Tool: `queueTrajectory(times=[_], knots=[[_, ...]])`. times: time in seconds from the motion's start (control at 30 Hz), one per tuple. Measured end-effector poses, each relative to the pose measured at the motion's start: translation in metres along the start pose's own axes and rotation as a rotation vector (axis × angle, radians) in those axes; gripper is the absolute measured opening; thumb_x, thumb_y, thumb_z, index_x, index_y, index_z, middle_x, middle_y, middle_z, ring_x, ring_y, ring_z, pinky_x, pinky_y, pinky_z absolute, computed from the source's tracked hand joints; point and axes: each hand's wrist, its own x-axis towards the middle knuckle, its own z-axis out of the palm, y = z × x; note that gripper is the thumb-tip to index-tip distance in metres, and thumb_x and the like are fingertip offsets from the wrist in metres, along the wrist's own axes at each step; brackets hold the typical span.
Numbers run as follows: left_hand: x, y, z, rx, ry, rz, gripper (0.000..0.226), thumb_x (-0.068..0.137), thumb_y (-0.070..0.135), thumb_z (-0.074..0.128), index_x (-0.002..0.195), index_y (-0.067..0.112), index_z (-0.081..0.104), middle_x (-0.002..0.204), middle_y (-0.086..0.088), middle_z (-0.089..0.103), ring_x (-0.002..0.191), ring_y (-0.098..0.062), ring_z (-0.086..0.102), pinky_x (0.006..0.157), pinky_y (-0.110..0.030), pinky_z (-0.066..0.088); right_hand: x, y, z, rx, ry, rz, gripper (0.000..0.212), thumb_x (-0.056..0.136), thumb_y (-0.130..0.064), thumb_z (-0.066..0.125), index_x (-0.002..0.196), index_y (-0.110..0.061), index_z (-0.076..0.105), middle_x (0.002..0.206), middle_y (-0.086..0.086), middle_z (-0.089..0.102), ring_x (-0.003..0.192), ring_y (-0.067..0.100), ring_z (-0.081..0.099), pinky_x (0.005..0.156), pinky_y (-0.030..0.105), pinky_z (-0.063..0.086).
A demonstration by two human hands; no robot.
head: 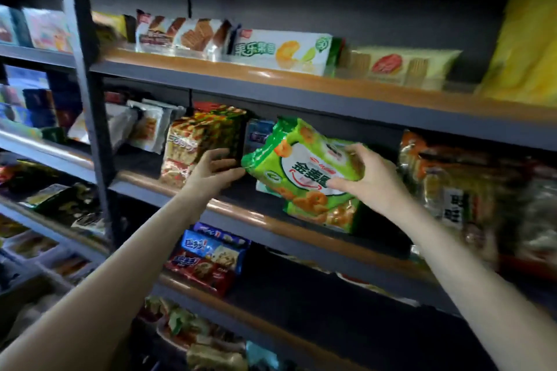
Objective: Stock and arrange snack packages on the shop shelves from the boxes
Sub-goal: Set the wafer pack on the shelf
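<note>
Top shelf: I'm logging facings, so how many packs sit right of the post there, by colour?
Brown-and-white wafer pack: 1
Green-and-white biscuit box: 1
Pale cracker pack with red logo: 1
Large yellow bag: 1
Total: 4

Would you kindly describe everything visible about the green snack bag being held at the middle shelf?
The green snack bag is a glossy plastic pack with a white oval label, dark lettering and pictures of orange ring snacks. It is tilted, held above a similar pack on the middle shelf. The right hand grips its right side; the left hand touches its left edge with open fingers.
</note>
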Motion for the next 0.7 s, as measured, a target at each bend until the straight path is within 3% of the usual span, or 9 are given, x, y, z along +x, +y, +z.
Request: queueTrajectory(times=[0.1,0.2,0.33,0.47,0.53,0.6,0.7], knots=[[0.002,-0.01,0.064,0.165,-0.075,0.066,0.059,0.083,0.002,0.065,0.132,0.012,0.034,0.12,-0.009,0.049,0.102,-0.019,0.052,0.071,-0.014,0.047,0.006,0.028,-0.022,-0.173,-0.004,0.0,0.051,0.077,-0.035,0.074,0.117,-0.027,0.042,0.112,0.003,0.059,0.103,0.026,0.055,0.072,0.033,0.036],[0.005,-0.026,0.098,0.344,-0.133,0.11,0.077,0.081,0.012,0.071,0.141,0.021,0.024,0.12,-0.003,0.046,0.105,-0.018,0.053,0.088,-0.031,0.048,0.017,0.044,-0.025,-0.185,-0.069,-0.011,0.045,0.078,-0.037,0.072,0.108,-0.029,0.039,0.106,0.005,0.059,0.094,0.027,0.056,0.071,0.035,0.04],[0.008,-0.042,0.113,0.53,-0.065,0.079,0.09,0.076,0.029,0.075,0.145,0.031,0.016,0.134,-0.001,0.045,0.117,-0.025,0.052,0.097,-0.048,0.044,0.034,0.044,-0.026,-0.183,-0.158,-0.064,0.041,0.081,-0.033,0.071,0.108,-0.026,0.04,0.106,0.0,0.053,0.085,0.02,0.049,0.063,0.032,0.035],[0.01,-0.055,0.114,0.685,-0.017,-0.021,0.094,0.077,0.037,0.071,0.148,0.028,0.01,0.136,-0.011,0.046,0.122,-0.032,0.044,0.101,-0.052,0.036,0.041,0.05,-0.017,-0.191,-0.296,-0.042,0.038,0.082,-0.032,0.071,0.106,-0.024,0.042,0.1,0.003,0.054,0.073,0.014,0.047,0.056,0.03,0.029],[0.007,-0.061,0.113,0.799,-0.037,-0.066,0.085,0.082,0.04,0.066,0.148,0.028,0.014,0.134,-0.008,0.049,0.123,-0.031,0.044,0.103,-0.049,0.034,0.039,0.06,-0.008,-0.206,-0.326,-0.033,0.04,0.082,-0.031,0.071,0.114,-0.021,0.049,0.112,0.004,0.054,0.091,0.017,0.052,0.065,0.029,0.038],[0.002,-0.061,0.112,0.916,-0.022,-0.08,0.066,0.086,0.046,0.058,0.142,0.03,0.026,0.131,0.0,0.053,0.124,-0.028,0.043,0.104,-0.045,0.03,0.036,0.069,-0.002,-0.255,-0.271,-0.023,0.051,0.084,-0.033,0.069,0.128,-0.016,0.051,0.124,0.004,0.044,0.109,0.021,0.048,0.086,0.032,0.043],[-0.001,-0.058,0.109,0.981,0.055,-0.037,0.051,0.09,0.04,0.052,0.136,0.026,0.036,0.13,0.0,0.054,0.125,-0.027,0.04,0.102,-0.043,0.025,0.033,0.066,0.003,-0.459,-0.137,-0.073,0.05,0.085,-0.041,0.064,0.127,-0.016,0.053,0.13,0.005,0.033,0.12,0.025,0.034,0.1,0.039,0.034]])
